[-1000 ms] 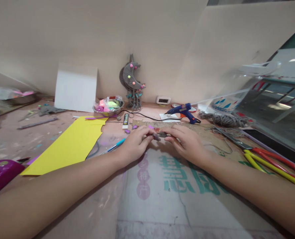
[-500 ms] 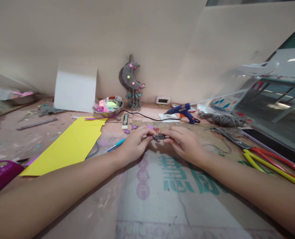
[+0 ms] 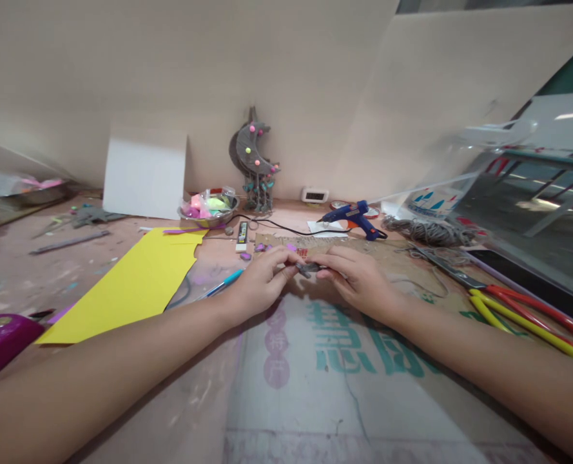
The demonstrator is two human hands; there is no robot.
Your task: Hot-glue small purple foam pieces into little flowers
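Observation:
Between my two hands is a small dark grey piece, partly hidden by the fingers; its exact kind does not show. My left hand pinches its left end between thumb and fingers. From the other side my right hand is closed on its right end, thumb below and fingers above. Both hands are just over the printed cardboard sheet. Small purple pieces lie just beyond my left hand, and a blue pen rests by that wrist.
Yellow paper and a magenta tool lie left. A blue glue gun, grey yarn, scissors and a phone are right. Behind stand a bowl of colourful bits, a moon ornament and a small clock.
Both hands stay in nearly the same place with the grey piece between them. The piece and the right fingers have shifted very slightly; the whole view has drifted a little.

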